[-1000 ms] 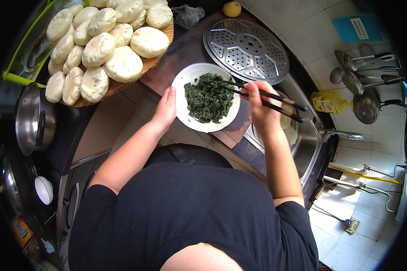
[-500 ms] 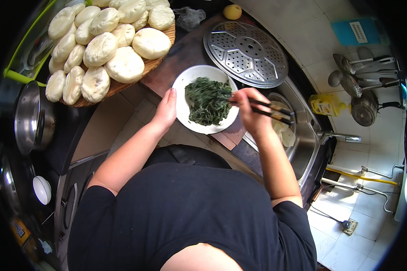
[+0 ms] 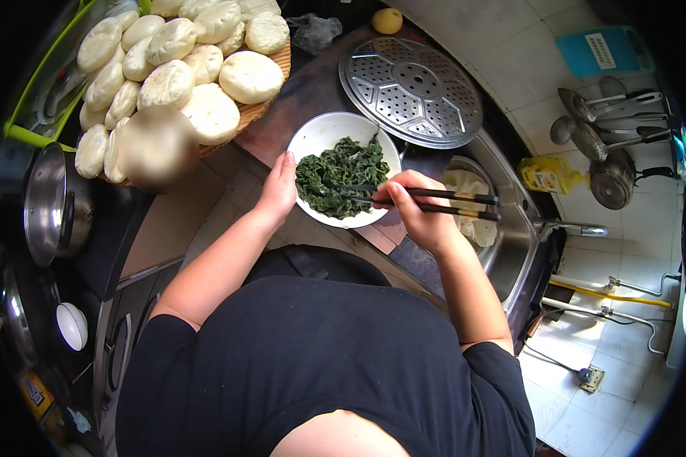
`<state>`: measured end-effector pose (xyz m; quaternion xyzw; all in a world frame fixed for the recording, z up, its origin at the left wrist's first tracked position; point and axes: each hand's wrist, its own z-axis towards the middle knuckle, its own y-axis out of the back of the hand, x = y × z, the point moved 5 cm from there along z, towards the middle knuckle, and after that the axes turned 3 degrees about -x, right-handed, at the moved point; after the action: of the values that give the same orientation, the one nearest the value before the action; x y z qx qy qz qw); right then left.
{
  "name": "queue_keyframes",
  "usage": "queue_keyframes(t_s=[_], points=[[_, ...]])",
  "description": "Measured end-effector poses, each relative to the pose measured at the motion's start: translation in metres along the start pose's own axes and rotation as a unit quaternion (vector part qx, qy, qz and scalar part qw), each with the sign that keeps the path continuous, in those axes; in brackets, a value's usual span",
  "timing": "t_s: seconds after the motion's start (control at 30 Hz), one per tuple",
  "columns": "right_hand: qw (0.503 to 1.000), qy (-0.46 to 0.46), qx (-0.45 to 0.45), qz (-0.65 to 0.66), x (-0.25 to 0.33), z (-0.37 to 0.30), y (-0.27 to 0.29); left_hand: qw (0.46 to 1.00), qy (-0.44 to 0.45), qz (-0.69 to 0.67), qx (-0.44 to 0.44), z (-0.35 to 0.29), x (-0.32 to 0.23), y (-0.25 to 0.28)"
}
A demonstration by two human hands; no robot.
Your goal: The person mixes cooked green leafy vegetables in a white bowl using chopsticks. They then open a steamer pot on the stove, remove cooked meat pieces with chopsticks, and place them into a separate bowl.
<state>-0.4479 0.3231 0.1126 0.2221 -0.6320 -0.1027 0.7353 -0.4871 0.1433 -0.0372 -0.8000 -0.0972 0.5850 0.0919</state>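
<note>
A white bowl [image 3: 318,130] holds a heap of dark green cooked leaves [image 3: 343,177], gathered toward its left and front side. My left hand [image 3: 279,189] grips the bowl's left rim, thumb on top, its other fingers mostly hidden under the bowl. In my right hand [image 3: 418,209] is a pair of black chopsticks [image 3: 465,199], with light bands near their upper ends. Their tips are in the leaves, and the upper ends stick out to the right over the sink.
Round white buns are piled on a woven tray [image 3: 270,84] at the upper left. Beyond the bowl lies a perforated steamer plate [image 3: 411,90]. At the right, a metal sink [image 3: 514,228] holds a basin [image 3: 469,164] with pale pieces. Ladles [image 3: 587,141] hang on the tiled wall.
The leaves have shifted left and toward me in the bowl. My right hand has come slightly lower and left, and the chopsticks, blurred before, now lie nearly level.
</note>
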Motion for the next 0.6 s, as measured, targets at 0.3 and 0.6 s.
queue_keyframes(t_s=[0.3, 0.6], points=[[0.957, -0.052, -0.250, 0.138, -0.009, -0.011, 0.066, 1.000, 0.011, -0.002, 0.009, -0.004, -0.004, 0.000], [0.923, -0.156, -0.245, 0.251, -0.055, -0.009, 0.040, 1.000, 0.017, 0.025, 0.000, -0.002, -0.003, 0.000]])
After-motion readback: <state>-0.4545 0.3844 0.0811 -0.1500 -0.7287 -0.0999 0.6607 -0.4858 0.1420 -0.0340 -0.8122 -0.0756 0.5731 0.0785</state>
